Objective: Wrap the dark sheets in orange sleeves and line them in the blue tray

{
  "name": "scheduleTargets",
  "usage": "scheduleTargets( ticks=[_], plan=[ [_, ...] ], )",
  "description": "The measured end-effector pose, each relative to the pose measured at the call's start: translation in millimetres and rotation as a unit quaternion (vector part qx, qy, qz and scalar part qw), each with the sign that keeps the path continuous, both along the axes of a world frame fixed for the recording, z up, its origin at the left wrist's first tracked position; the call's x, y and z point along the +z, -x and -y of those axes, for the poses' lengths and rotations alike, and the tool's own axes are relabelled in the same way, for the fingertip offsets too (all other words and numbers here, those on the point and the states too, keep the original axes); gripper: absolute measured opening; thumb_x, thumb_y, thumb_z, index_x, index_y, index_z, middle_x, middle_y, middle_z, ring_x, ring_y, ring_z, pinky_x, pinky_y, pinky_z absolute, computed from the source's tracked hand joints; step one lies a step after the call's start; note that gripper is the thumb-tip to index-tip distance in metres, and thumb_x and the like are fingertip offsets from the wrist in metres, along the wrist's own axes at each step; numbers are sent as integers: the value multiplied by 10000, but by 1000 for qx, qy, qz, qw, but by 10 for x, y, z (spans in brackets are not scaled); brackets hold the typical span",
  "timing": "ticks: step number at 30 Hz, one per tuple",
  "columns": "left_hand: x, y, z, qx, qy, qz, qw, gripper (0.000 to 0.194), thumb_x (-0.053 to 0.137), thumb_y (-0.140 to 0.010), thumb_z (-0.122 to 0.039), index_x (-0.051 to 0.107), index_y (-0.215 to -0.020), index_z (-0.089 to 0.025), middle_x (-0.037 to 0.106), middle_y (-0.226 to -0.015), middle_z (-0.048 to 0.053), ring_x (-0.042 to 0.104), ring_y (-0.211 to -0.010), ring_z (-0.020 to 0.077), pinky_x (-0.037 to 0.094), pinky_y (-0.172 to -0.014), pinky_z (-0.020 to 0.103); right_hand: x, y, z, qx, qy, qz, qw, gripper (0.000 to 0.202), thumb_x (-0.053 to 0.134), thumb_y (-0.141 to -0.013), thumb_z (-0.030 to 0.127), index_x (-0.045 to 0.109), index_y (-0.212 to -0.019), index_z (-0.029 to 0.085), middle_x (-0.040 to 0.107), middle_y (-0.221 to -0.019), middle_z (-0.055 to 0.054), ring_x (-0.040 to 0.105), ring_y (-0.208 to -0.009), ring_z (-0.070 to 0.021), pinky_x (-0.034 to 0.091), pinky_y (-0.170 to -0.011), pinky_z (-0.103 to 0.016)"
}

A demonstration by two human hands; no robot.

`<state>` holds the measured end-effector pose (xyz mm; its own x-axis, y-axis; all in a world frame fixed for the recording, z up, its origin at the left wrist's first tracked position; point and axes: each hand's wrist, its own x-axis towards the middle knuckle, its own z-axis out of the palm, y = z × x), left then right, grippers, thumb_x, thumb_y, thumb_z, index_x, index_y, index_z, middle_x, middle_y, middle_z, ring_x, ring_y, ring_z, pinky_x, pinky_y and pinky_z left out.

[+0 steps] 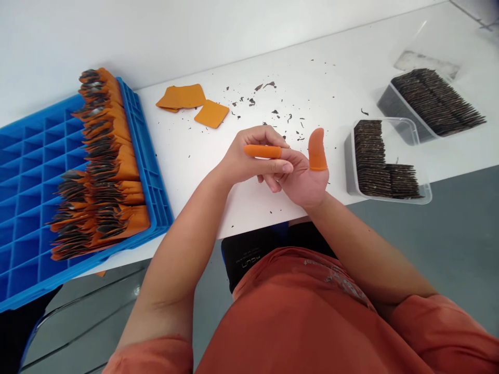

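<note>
My left hand (249, 158) is closed around my right index finger, its thumb and fingertips at the cuff of the orange finger cot (263, 151) on it. Turned palm up, my right hand (304, 174) holds nothing; its thumb stands apart, covered by a second orange finger cot (317, 149). The other right fingers are partly hidden behind my left hand. Both hands are above the white table (249, 197) near its front edge.
A blue divided crate (146, 161) at left holds many orange pouches (127, 161) with dark sheets. Orange pieces (211, 114) and dark crumbs lie behind my hands. Two clear tubs (353, 174) (390, 109) of dark stacked sheets (372, 150) stand at right.
</note>
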<state>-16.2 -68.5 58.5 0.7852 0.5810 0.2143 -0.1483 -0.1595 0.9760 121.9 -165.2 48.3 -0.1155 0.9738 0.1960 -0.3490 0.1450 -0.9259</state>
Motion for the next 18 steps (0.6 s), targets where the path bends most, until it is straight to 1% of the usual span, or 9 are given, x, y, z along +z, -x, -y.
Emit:
scheduleTargets(
  ticks=[2, 4, 6, 8, 11, 13, 14, 16, 18],
  plan=[
    [37, 15, -10, -20, 14, -13, 1000, 643, 1071, -636, -605, 764, -1059, -229, 731, -847, -23, 749, -595, 144, 538, -489, 247, 12, -4, -14, -7, 6, 11, 1000, 949, 300, -895, 1047, 813, -1211, 314, 445, -541, 27, 484, -554, -175, 536, -582, -363],
    [74, 26, -36, -11, 19, -6, 1000, 639, 1050, -663, -626, 769, -1086, -240, 711, -818, -31, 769, -638, 167, 576, -530, 269, 21, -10, -29, -21, 4, 13, 1000, 925, 349, -892, 1045, 798, -1259, 325, 473, -554, 34, 479, -542, -165, 538, -577, -360],
    [101, 35, -91, 45, 14, 23, 999, 583, 1020, -711, -649, 765, -1044, -243, 712, -832, -14, 806, -763, 207, 629, -615, 308, 25, -17, -36, -34, -4, 6, 999, 932, 313, -895, 1051, 798, -1247, 338, 530, -578, 25, 485, -541, -159, 546, -586, -365],
    [116, 64, -190, 124, 11, 53, 991, 514, 959, -802, -671, 753, -1025, -255, 736, -902, 17, 820, -911, 246, 669, -726, 353, 20, -24, -34, -45, -9, 4, 999, 944, 262, -904, 1050, 799, -1224, 343, 568, -604, 14, 494, -548, -154, 557, -607, -371],
    [89, 177, -407, 232, -1, 80, 969, 548, 715, -955, -816, 725, -1153, -305, 761, -1053, 56, 789, -1110, 295, 666, -887, 417, -7, -34, -26, -81, -7, 14, 997, 897, 255, -952, 1005, 790, -1228, 341, 613, -659, 0, 499, -563, -148, 571, -632, -381],
    [27, 292, -559, 311, -75, 77, 944, 645, 599, -964, -898, 687, -1249, -326, 757, -1162, 64, 735, -1229, 307, 624, -1014, 460, -34, -38, -25, -109, -9, 25, 994, 816, 309, -988, 957, 789, -1208, 335, 641, -705, -9, 495, -574, -146, 573, -636, -383],
    [-16, 350, -625, 354, -139, 62, 923, 683, 619, -939, -914, 672, -1281, -324, 751, -1208, 64, 699, -1276, 306, 584, -1095, 486, -47, -37, -28, -118, -13, 30, 992, 773, 349, -998, 936, 792, -1180, 329, 647, -717, -11, 492, -579, -145, 570, -633, -383],
    [-109, 449, -722, 426, -260, -6, 866, 792, 729, -862, -917, 647, -1360, -307, 739, -1281, 69, 631, -1348, 309, 455, -1243, 548, -67, -24, -39, -129, -31, 26, 991, 710, 442, -987, 916, 800, -1087, 311, 631, -695, -2, 477, -573, -140, 554, -618, -377],
    [-191, 505, -770, 480, -302, -109, 816, 907, 794, -833, -875, 585, -1507, -305, 721, -1386, 87, 562, -1441, 330, 312, -1314, 611, -68, 5, -52, -132, -50, 5, 990, 680, 544, -946, 915, 801, -975, 287, 591, -635, 20, 460, -549, -123, 520, -589, -355]
  ],
)
